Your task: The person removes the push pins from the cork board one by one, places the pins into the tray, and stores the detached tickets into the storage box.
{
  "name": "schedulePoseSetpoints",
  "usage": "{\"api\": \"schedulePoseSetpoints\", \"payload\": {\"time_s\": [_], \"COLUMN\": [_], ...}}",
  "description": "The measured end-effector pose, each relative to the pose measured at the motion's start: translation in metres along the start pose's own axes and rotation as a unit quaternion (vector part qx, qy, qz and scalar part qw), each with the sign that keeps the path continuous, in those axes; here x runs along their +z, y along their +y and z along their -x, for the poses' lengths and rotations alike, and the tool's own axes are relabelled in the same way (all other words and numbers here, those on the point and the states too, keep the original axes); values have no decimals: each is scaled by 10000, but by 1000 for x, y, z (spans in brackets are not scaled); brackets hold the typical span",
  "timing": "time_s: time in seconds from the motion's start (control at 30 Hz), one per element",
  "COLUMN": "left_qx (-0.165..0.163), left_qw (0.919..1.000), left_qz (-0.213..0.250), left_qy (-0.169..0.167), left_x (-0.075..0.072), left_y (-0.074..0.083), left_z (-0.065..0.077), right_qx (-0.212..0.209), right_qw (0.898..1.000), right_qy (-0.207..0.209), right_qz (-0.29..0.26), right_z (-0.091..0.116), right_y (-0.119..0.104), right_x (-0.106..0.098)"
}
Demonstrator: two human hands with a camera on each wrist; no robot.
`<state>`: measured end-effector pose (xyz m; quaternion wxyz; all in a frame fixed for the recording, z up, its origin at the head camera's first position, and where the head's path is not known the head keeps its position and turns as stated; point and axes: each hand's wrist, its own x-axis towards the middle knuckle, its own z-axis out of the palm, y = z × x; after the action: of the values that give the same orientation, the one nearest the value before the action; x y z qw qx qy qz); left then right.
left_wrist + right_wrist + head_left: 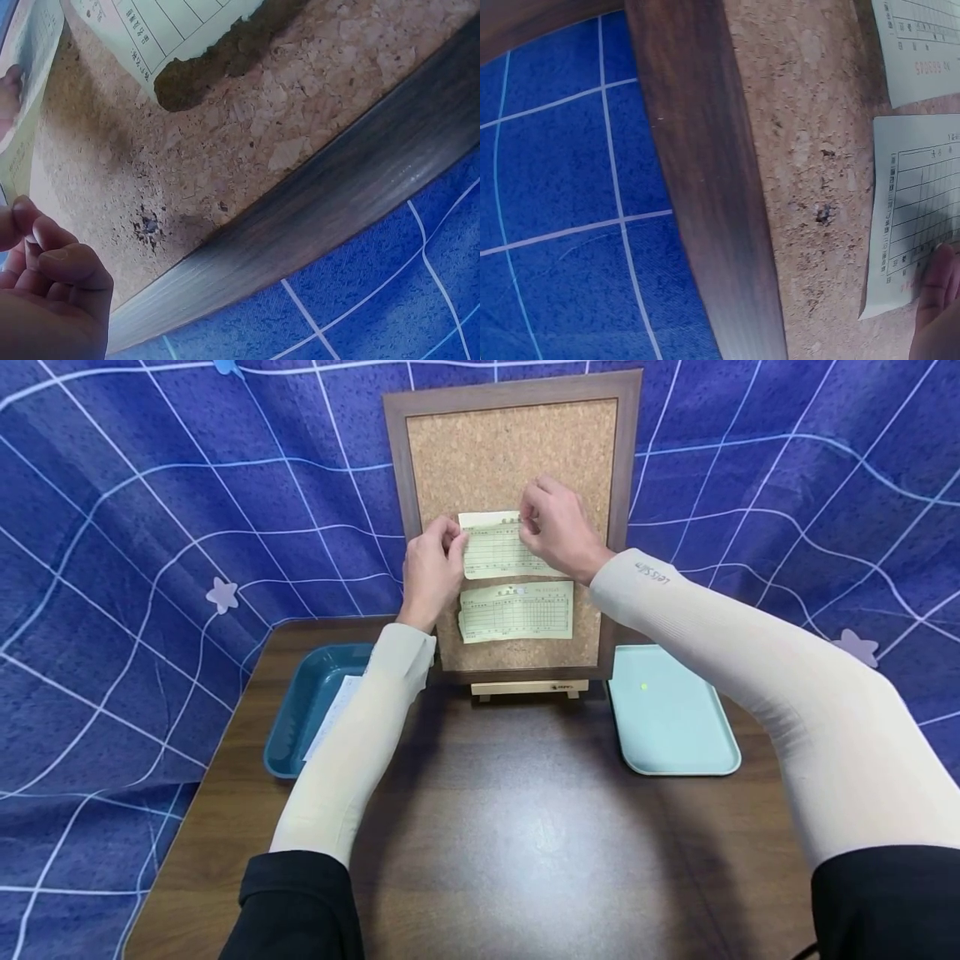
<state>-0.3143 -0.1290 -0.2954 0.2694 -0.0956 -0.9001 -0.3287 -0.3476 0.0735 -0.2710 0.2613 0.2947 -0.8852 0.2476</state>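
Note:
On the cork board (517, 452), an upper printed paper slip (491, 547) sits between both hands. My left hand (435, 564) pinches its left edge with thumb and fingers; in the left wrist view the left hand (56, 281) is curled beside the slip's edge. The right hand (558, 527) has thumb and fingertips together at the slip's top edge, covering its upper right part. In the right wrist view, right-hand fingers (941, 289) overlap the printed face. A second slip (517, 614), with a ragged left edge, lies flat on the cork just below.
The board's brown frame (626, 468) leans upright on a small wooden stand (528, 688). On the table (525, 827), a dark teal tray (281, 735) with a white paper (330, 722) is at left. A pale green tray (678, 727) with a small yellow-green bit lies at right.

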Motion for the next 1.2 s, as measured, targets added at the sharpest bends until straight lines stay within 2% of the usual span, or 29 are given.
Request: {"api": "schedulePoseSetpoints", "payload": {"time_s": [0.3,0.53,1.07,1.2], "left_qx": [8,-10,311,382], "left_qw": [10000,9998,9966,9952], "left_qz": [33,118,680,817], "left_qy": [80,167,354,374], "left_x": [-5,-11,-30,-33], "left_y": [-2,-6,-22,-25], "left_z": [0,1,6,6], "right_qx": [-198,-59,-295,-237], "right_qw": [9997,9999,9992,9991], "right_qy": [-74,-138,248,322], "right_qz": [-83,11,83,156], "right_z": [8,14,26,29], "right_y": [3,9,28,32], "right_x": [-9,-14,-30,-38]}}
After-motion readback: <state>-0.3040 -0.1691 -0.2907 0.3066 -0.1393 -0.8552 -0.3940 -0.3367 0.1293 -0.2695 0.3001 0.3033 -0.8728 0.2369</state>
